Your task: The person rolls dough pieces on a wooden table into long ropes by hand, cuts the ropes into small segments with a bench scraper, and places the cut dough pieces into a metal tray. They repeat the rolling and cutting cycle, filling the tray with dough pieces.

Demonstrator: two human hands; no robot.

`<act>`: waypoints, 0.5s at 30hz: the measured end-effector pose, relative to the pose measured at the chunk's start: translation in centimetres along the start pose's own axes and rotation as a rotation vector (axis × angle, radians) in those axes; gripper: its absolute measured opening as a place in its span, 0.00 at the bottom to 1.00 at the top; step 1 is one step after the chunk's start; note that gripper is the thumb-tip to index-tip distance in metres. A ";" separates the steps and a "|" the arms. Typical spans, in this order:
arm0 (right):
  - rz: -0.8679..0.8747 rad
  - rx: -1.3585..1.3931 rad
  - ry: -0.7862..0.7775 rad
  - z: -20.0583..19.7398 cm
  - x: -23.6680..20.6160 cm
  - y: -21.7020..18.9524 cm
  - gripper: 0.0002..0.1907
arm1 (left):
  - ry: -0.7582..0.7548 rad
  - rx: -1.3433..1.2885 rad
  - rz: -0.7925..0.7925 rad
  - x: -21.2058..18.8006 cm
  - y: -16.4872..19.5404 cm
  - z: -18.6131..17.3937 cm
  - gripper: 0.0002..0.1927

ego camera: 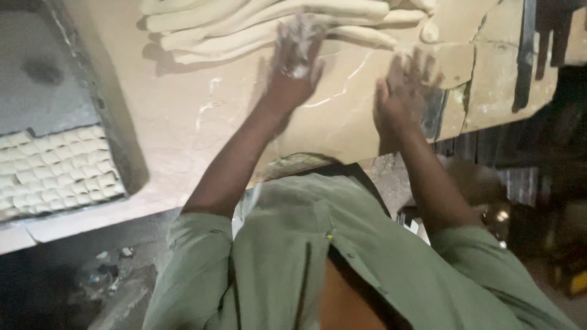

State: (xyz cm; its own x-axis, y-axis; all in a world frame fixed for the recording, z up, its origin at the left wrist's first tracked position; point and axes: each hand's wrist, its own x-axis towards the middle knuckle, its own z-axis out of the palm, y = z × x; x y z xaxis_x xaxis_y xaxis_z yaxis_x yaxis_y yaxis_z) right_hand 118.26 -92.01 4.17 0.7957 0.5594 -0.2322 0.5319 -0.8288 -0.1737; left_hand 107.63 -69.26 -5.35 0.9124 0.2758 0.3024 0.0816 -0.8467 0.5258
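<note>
Long pale dough ropes (257,18) lie in a pile at the far side of a cracked beige stone counter (202,116). My left hand (296,58), dusted white with flour, reaches out with fingers spread and rests at the near edge of the ropes. My right hand (405,91) lies flat and open on the bare counter just below the right end of one rope (367,36). Neither hand grips anything. Both forearms stretch out from my green shirt (318,256).
A tray of several small cut dough pieces (58,168) sits at the left beside a grey slab (36,73). The counter's front edge runs just above my chest. Dark metal parts (532,49) and clutter lie to the right.
</note>
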 end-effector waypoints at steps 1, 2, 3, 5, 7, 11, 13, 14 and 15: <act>0.011 0.002 0.008 -0.6 -0.1 2.2 0.33 | 0.032 0.043 -0.034 1.1 -0.2 0.7 0.34; 0.030 0.028 0.010 -1.2 0.0 4.5 0.33 | 0.066 0.082 -0.069 2.1 -0.5 1.1 0.35; 0.044 0.052 0.013 -1.8 0.4 6.6 0.33 | 0.105 0.123 -0.105 3.0 -0.4 1.2 0.36; 0.050 0.102 0.014 -1.7 1.3 9.7 0.32 | 0.152 0.194 -0.132 3.9 -0.2 1.0 0.38; 0.031 0.138 0.014 -1.5 2.4 12.4 0.32 | 0.109 0.265 -0.153 4.3 0.4 0.5 0.38; -0.247 0.246 0.202 1.7 7.6 11.4 0.28 | 0.023 0.459 -0.181 4.1 1.7 -0.3 0.39; -0.515 0.306 0.223 3.5 10.5 8.2 0.28 | 0.024 0.518 -0.214 3.7 1.6 -0.4 0.38; -0.613 0.382 0.229 4.5 11.7 5.5 0.27 | 0.025 0.527 -0.234 3.6 1.3 -0.5 0.38; -0.721 0.382 0.259 5.0 13.0 2.9 0.27 | 0.027 0.535 -0.252 3.3 0.8 -0.7 0.37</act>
State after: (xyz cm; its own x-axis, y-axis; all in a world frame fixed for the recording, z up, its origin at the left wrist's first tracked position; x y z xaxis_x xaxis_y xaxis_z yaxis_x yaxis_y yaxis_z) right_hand 128.71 -87.11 -4.18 0.3657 0.8887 0.2766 0.8365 -0.1835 -0.5164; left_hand 110.45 -68.72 -3.37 0.8284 0.5040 0.2443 0.4921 -0.8633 0.1120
